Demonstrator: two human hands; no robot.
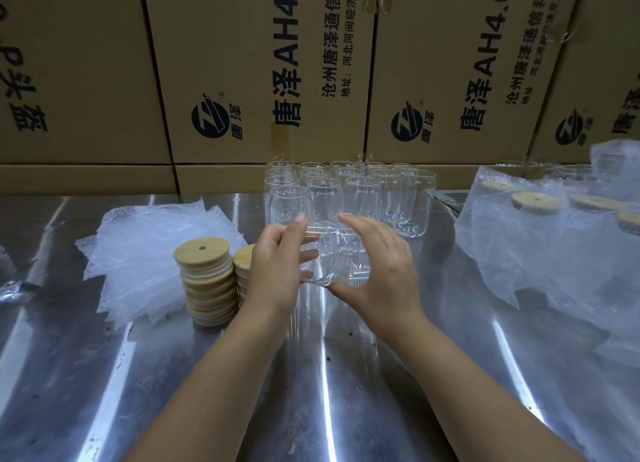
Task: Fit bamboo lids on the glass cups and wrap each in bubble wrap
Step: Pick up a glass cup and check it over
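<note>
Steel table [346,392] backed by cardboard cartons [242,63]; held glass cup [334,254] at centre.
Bubble-wrap heap [540,254] containing lidded cups lies at right; loose bubble-wrap sheets [138,254] lie at left. Bare glass cups [349,191] stand clustered at back centre. Two stacks of bamboo lids [207,281] stand beside the left wrist. Left hand [277,267] and right hand [384,267] both grip the lidless held glass cup, on its side above the table, fingers and thumbs curled round it.
</note>
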